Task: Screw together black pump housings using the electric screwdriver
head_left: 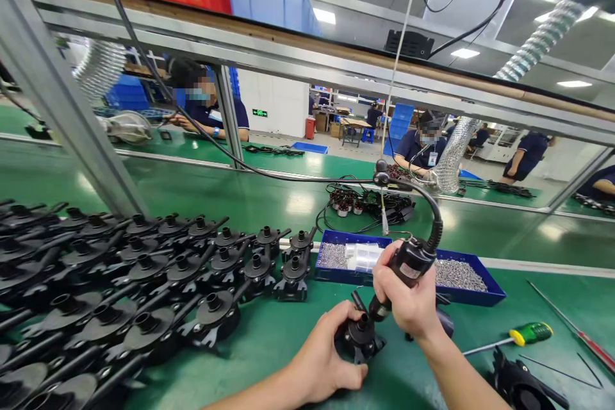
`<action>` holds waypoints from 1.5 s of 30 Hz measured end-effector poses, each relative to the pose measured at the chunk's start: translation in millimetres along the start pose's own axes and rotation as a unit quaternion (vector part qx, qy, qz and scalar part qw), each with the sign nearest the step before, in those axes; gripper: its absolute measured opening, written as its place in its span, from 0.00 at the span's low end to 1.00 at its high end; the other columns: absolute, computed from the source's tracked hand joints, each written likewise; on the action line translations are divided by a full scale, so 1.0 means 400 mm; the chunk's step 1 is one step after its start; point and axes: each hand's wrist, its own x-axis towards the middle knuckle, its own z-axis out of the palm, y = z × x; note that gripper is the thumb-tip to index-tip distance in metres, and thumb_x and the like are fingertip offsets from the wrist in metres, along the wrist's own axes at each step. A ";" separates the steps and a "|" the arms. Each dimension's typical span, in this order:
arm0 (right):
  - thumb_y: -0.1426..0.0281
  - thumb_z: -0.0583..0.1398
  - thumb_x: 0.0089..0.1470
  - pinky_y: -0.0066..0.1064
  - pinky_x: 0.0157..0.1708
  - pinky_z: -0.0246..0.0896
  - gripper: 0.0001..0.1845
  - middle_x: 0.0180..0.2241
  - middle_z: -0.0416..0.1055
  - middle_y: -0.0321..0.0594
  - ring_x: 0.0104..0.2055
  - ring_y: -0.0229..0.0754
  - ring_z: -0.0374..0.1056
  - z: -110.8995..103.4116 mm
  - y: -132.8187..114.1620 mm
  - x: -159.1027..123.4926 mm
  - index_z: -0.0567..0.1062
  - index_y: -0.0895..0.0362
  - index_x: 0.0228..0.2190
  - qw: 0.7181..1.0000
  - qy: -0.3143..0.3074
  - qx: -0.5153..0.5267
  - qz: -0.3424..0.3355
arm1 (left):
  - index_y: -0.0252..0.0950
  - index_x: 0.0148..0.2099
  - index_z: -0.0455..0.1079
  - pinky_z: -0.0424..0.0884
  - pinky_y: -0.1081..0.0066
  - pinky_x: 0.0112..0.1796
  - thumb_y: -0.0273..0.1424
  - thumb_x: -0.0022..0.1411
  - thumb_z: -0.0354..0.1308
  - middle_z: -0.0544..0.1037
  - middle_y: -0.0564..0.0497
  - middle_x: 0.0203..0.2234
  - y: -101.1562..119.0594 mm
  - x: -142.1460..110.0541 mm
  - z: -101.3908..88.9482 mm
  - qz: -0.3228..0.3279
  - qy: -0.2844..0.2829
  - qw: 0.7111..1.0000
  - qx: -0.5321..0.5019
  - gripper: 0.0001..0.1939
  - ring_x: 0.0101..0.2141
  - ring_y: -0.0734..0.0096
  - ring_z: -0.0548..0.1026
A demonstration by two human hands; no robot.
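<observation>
My right hand [408,298] is wrapped round a black electric screwdriver [406,262] whose cable rises to the upper left. Its tip points down onto a black pump housing [360,333] on the green mat. My left hand [321,355] grips that housing from the left and holds it against the mat. Just behind both hands sits a blue tray [473,298] with small silver screws in it.
Several black pump housings [144,282] lie in rows at the left. A green-handled screwdriver [521,335] lies at the right, and another black part [521,387] at the lower right. A slanted metal frame post [62,96] stands at the left. Other people work at benches behind.
</observation>
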 end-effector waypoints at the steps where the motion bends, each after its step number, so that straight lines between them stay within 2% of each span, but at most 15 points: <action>1: 0.66 0.66 0.61 0.27 0.18 0.54 0.10 0.21 0.65 0.28 0.18 0.33 0.60 0.006 0.003 -0.002 0.71 0.54 0.33 1.000 0.007 -0.008 -0.002 | 0.38 0.43 0.66 0.64 0.72 0.42 0.21 0.39 0.69 0.73 0.54 0.40 -0.003 -0.001 0.001 -0.004 0.003 1.000 -0.003 0.27 0.40 0.67 0.67; 9: 0.64 0.66 0.59 0.28 0.18 0.54 0.11 0.18 0.64 0.28 0.17 0.35 0.59 0.021 -0.002 0.003 0.70 0.54 0.32 0.997 0.064 -0.051 0.004 | 0.38 0.43 0.67 0.66 0.71 0.44 0.22 0.40 0.70 0.75 0.53 0.40 -0.007 -0.001 0.003 -0.010 0.000 1.000 0.001 0.27 0.41 0.66 0.68; 17: 0.63 0.68 0.60 0.28 0.21 0.63 0.12 0.18 0.69 0.30 0.18 0.36 0.65 0.024 -0.020 0.004 0.71 0.55 0.34 0.996 0.058 -0.070 0.004 | 0.38 0.43 0.67 0.64 0.70 0.44 0.24 0.39 0.72 0.74 0.53 0.41 -0.001 -0.006 0.013 -0.007 0.013 1.000 0.020 0.27 0.41 0.65 0.67; 20: 0.62 0.68 0.61 0.33 0.31 0.73 0.12 0.24 0.76 0.37 0.26 0.41 0.74 0.019 -0.040 0.009 0.74 0.55 0.34 0.996 0.038 -0.076 0.004 | 0.39 0.44 0.66 0.63 0.70 0.42 0.24 0.38 0.73 0.72 0.54 0.40 -0.012 -0.009 0.024 0.000 0.018 1.000 0.006 0.30 0.41 0.65 0.66; 23: 0.64 0.69 0.62 0.41 0.45 0.78 0.08 0.34 0.79 0.41 0.43 0.49 0.78 0.022 -0.057 0.010 0.76 0.54 0.35 0.998 0.042 -0.030 -0.041 | 0.41 0.52 0.61 0.66 0.66 0.48 0.27 0.36 0.79 0.72 0.51 0.45 -0.024 -0.011 0.033 0.007 0.002 0.998 -0.066 0.42 0.45 0.62 0.69; 26: 0.66 0.70 0.60 0.46 0.47 0.80 0.07 0.39 0.76 0.41 0.50 0.51 0.75 0.034 -0.051 0.007 0.77 0.51 0.38 0.997 0.043 0.048 -0.044 | 0.44 0.63 0.51 0.63 0.56 0.60 0.33 0.48 0.77 0.70 0.44 0.56 -0.028 -0.009 0.033 -0.009 0.004 0.991 -0.136 0.48 0.56 0.54 0.70; 29: 0.67 0.70 0.60 0.48 0.48 0.81 0.06 0.39 0.72 0.40 0.48 0.48 0.73 0.043 -0.027 0.008 0.78 0.51 0.37 0.997 0.024 0.075 -0.027 | 0.43 0.67 0.50 0.63 0.51 0.62 0.33 0.57 0.71 0.73 0.41 0.56 -0.023 -0.005 0.028 -0.032 -0.019 0.986 -0.161 0.43 0.55 0.54 0.73; 32: 0.67 0.69 0.61 0.51 0.52 0.79 0.05 0.39 0.71 0.39 0.48 0.47 0.71 0.043 -0.010 0.013 0.78 0.51 0.37 0.997 0.009 0.071 -0.023 | 0.42 0.64 0.55 0.68 0.53 0.59 0.30 0.55 0.71 0.77 0.45 0.51 -0.011 -0.001 0.025 -0.038 -0.029 0.982 -0.184 0.39 0.50 0.57 0.76; 35: 0.66 0.69 0.62 0.50 0.51 0.80 0.05 0.40 0.72 0.39 0.48 0.47 0.72 0.044 -0.017 0.017 0.78 0.50 0.38 0.999 -0.008 0.047 -0.002 | 0.42 0.60 0.59 0.68 0.54 0.59 0.26 0.53 0.71 0.78 0.47 0.49 0.004 0.002 0.023 -0.045 -0.021 0.979 -0.196 0.36 0.49 0.59 0.77; 41: 0.66 0.69 0.62 0.42 0.47 0.79 0.06 0.39 0.75 0.39 0.42 0.45 0.76 0.061 -0.038 0.019 0.77 0.52 0.36 0.999 -0.052 -0.003 0.016 | 0.41 0.57 0.60 0.68 0.53 0.59 0.26 0.53 0.72 0.79 0.47 0.50 0.005 0.009 0.022 -0.049 -0.027 0.972 -0.227 0.33 0.55 0.54 0.76; 43: 0.66 0.68 0.63 0.38 0.40 0.78 0.06 0.34 0.74 0.37 0.34 0.43 0.76 0.065 -0.027 0.016 0.75 0.52 0.35 0.998 -0.054 -0.003 0.013 | 0.41 0.57 0.60 0.68 0.53 0.59 0.27 0.54 0.73 0.78 0.45 0.53 0.001 0.009 0.022 -0.044 -0.029 0.970 -0.236 0.33 0.56 0.53 0.76; 45: 0.66 0.66 0.63 0.33 0.30 0.74 0.07 0.29 0.71 0.34 0.26 0.39 0.71 0.067 -0.010 0.011 0.74 0.53 0.34 0.999 -0.048 0.005 0.010 | 0.40 0.57 0.61 0.68 0.53 0.59 0.29 0.54 0.75 0.78 0.45 0.53 0.001 0.008 0.022 -0.037 -0.029 0.970 -0.239 0.34 0.56 0.52 0.76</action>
